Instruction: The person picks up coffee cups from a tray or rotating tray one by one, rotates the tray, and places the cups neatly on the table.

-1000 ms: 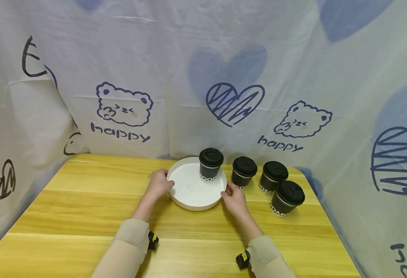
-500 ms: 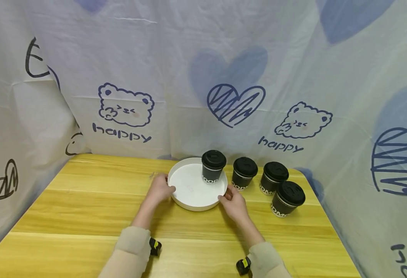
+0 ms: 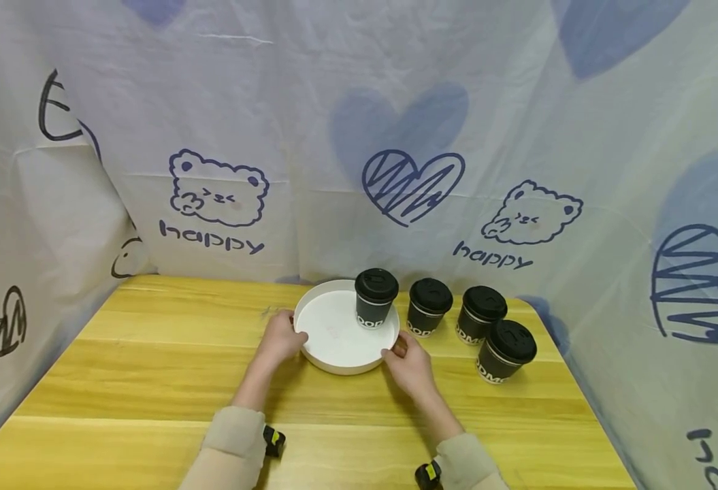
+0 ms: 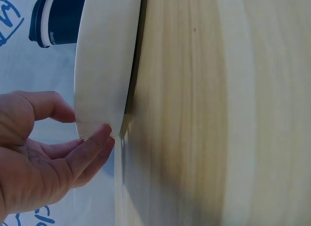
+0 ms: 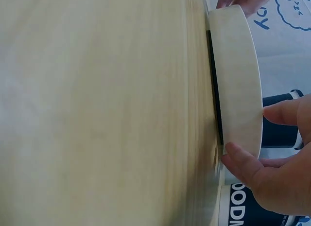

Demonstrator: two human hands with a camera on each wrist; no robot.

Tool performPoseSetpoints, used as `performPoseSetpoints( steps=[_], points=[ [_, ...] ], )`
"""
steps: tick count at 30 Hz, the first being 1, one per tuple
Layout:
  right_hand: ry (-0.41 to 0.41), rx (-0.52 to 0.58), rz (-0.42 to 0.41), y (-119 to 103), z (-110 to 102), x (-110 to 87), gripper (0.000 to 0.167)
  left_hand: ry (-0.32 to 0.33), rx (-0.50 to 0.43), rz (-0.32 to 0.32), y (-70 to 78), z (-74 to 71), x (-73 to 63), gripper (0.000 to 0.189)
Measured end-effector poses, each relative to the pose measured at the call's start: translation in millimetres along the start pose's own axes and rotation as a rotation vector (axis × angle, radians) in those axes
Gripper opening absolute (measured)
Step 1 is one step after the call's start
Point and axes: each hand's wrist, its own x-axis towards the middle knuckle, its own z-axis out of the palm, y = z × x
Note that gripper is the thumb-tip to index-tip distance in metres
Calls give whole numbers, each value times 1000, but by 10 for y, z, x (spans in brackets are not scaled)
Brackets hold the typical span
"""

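A white round tray [image 3: 337, 354] with a low rim sits at the table's far middle. On it, right of its middle, stands an upright black paper cup [image 3: 373, 313] with a black lid. My left hand [image 3: 280, 338] grips the tray's left rim, thumb over the edge and fingers against the outer wall. Opposite it, my right hand [image 3: 412, 364] holds the right rim the same way. In both wrist views a dark strip shows beneath the tray's wall [image 4: 104, 65]; I cannot tell whether the tray is raised. The right wrist view also shows the tray's side [image 5: 236, 75].
Just right of the tray stand a near black cup [image 3: 427, 316], a second cup [image 3: 476, 320] and a third cup [image 3: 502, 357], all lidded. The wooden table [image 3: 150, 381] extends left and forward. Behind hangs a printed cloth [image 3: 309, 224].
Both hands have shifted slightly toward me along the tray's rim. The cup on the tray stands a little farther right and nearer me. The other cups have not moved.
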Motion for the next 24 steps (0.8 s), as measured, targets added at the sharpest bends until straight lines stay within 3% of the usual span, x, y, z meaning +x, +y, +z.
performPoseSetpoints(
  steps=[11,24],
  points=[
    [21,4,3,34,-65,144,52,-33,17,16,-37,-4,68,57],
    [0,-19,-10,93,-34,266,52,-26,45,90,-60,-25,216,47]
  ],
)
